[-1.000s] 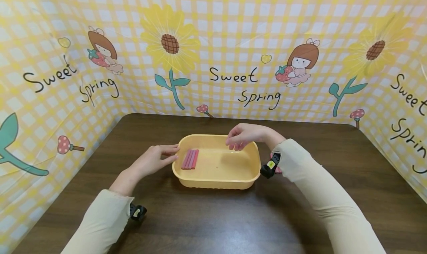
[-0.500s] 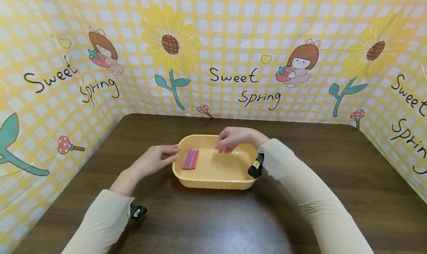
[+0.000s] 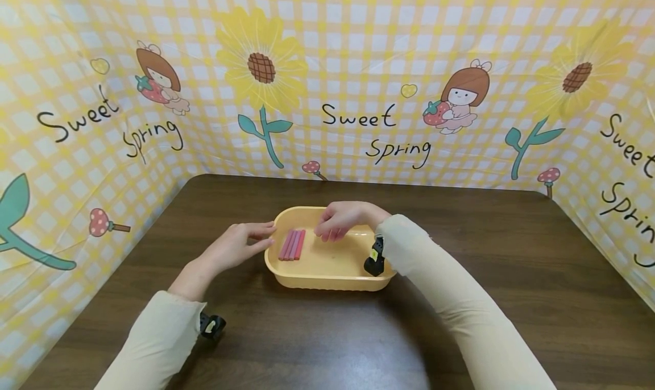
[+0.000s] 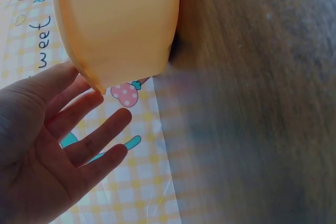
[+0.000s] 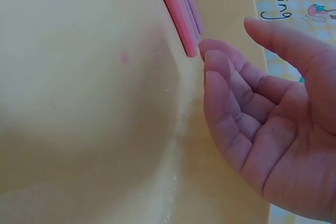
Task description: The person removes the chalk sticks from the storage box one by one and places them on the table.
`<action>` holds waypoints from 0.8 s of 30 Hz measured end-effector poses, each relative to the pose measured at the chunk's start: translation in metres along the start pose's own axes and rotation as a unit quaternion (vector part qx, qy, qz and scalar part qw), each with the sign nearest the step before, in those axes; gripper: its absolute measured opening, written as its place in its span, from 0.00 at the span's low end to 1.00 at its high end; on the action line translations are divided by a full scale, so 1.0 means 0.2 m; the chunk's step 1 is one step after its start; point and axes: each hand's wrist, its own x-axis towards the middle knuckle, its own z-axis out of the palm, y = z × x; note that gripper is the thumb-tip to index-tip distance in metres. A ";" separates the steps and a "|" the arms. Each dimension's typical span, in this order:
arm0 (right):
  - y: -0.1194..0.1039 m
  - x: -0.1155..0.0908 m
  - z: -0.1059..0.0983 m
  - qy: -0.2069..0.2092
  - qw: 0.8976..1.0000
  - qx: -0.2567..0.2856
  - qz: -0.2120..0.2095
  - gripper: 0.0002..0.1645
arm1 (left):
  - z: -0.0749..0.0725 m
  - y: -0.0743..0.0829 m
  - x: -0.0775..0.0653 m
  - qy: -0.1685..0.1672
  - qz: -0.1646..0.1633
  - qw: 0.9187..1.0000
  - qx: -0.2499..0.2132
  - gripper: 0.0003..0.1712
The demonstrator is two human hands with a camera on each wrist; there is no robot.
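My left hand [image 3: 235,243] is at the left end of a yellow plastic basin [image 3: 330,283]; in the left wrist view its thumb and nearest fingertips touch the rim, the other fingers extended. Inside the basin, at its left end, several pink and red sticks [image 3: 291,245] lie side by side. Just right of them, my right hand [image 3: 341,219] hovers over the basin floor. The right wrist view shows that hand [image 5: 278,124] holding nothing, fingers loosely bent, thumb apart, close to the end of a red stick [image 5: 178,17].
The basin stands on a dark brown wooden table [image 3: 286,344]. Yellow checked cloth [image 3: 353,49] with flower prints rises behind and at both sides. My right sleeve [image 3: 435,270] covers part of the tabletop right of the basin.
My right hand has moved left across the basin, closer to the sticks. Pink-red things right of the basin, seen earlier, are now behind my sleeve. My left hand has stayed put.
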 end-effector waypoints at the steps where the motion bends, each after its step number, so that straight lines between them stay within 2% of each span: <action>1: 0.00 0.01 0.00 0.000 1.000 0.002 0.001 0.18 | 0.00 0.00 0.00 0.000 0.000 1.000 0.000 0.23; 12: -0.02 0.12 0.07 -0.015 0.998 0.053 0.017 0.12 | 0.00 0.00 0.00 -0.001 0.004 1.000 0.001 0.23; 24: -0.06 0.18 0.12 -0.021 0.995 0.076 0.053 0.15 | 0.00 0.00 0.01 0.000 0.006 1.000 0.001 0.22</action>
